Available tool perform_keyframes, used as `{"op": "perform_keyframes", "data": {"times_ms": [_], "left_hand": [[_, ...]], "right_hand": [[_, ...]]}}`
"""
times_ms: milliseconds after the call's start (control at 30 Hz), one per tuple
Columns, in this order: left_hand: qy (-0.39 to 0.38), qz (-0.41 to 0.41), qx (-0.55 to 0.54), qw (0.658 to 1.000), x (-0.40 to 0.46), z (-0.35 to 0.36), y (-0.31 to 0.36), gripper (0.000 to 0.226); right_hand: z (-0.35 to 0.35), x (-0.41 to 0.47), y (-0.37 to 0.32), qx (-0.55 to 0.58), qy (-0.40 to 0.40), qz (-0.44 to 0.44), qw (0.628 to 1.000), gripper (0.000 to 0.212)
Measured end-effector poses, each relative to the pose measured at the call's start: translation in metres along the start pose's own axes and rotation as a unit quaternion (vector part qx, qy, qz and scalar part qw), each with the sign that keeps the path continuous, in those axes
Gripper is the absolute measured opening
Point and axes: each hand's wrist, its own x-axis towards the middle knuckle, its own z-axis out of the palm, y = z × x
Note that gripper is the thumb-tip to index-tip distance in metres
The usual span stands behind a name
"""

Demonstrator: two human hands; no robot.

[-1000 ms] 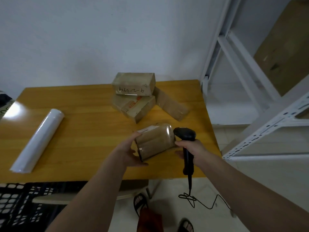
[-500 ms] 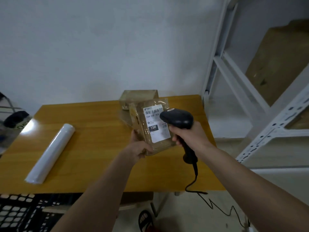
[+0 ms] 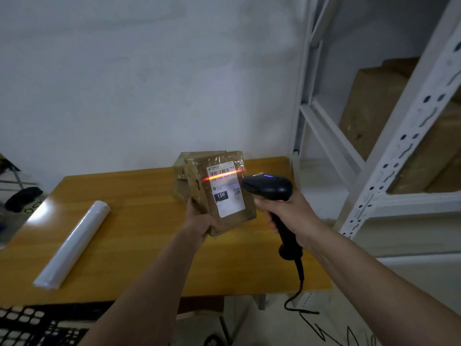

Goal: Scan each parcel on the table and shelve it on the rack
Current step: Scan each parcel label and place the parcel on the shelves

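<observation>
My left hand (image 3: 199, 219) holds a brown taped parcel (image 3: 225, 222) upright above the wooden table (image 3: 139, 236), its white shipping label facing me. My right hand (image 3: 287, 211) grips a black corded barcode scanner (image 3: 270, 187) just right of the parcel. An orange-red scan line lies across the barcode at the label's top. Behind the held parcel, more brown parcels (image 3: 183, 171) sit stacked on the table, mostly hidden. The white metal rack (image 3: 389, 156) stands at the right.
A white plastic-wrapped roll (image 3: 74, 242) lies on the table's left side. Large cardboard boxes (image 3: 374, 111) fill the rack's upper shelf. The scanner's cable (image 3: 299, 290) hangs past the table's right front corner. A black crate (image 3: 32, 325) sits at lower left.
The parcel was turned from lying low over the table to upright with its label facing me. The scanner rose beside it and its orange-red line now crosses the barcode.
</observation>
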Motion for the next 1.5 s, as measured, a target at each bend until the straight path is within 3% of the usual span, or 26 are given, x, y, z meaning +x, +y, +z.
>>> {"op": "perform_keyframes", "data": {"times_ms": [100,200,300,367,467,600,900,1000,1300,1500], "left_hand": [[-0.019,-0.019,0.006,1.0,-0.006,0.003,-0.005,0.106],[-0.12,-0.067,0.022,0.99,-0.013,0.001,-0.01,0.1],[-0.23,-0.131,0.073,0.962,-0.023,0.001,-0.017,0.105],[-0.282,-0.157,0.123,0.938,-0.032,0.004,-0.021,0.097],[-0.332,-0.169,0.204,0.905,-0.041,0.01,-0.02,0.082],[-0.399,-0.166,0.276,0.859,-0.052,0.031,-0.002,0.08],[-0.443,-0.111,0.293,0.84,-0.1,0.093,0.014,0.068],[-0.463,-0.091,0.296,0.831,-0.115,0.112,0.007,0.073],[-0.434,-0.117,0.235,0.862,-0.153,0.153,-0.004,0.082],[-0.438,-0.13,0.191,0.869,-0.171,0.197,-0.006,0.066]], "right_hand": [[-0.007,-0.009,0.002,0.015,0.004,-0.012,1.0,0.018],[-0.013,-0.017,0.005,0.056,0.016,-0.017,0.998,0.012],[-0.021,-0.026,0.011,0.063,0.05,-0.01,0.997,0.013],[-0.026,-0.035,0.015,0.079,0.079,-0.012,0.994,0.017],[-0.034,-0.05,0.015,0.09,0.117,-0.002,0.989,0.022],[-0.049,-0.071,0.008,0.078,0.176,0.01,0.981,0.016],[-0.075,-0.147,0.003,0.103,0.293,-0.006,0.95,0.018],[-0.08,-0.175,0.014,0.115,0.338,-0.019,0.934,0.017],[-0.114,-0.219,0.028,0.127,0.404,-0.034,0.905,0.011],[-0.154,-0.237,0.034,0.168,0.437,-0.039,0.883,0.009]]}}
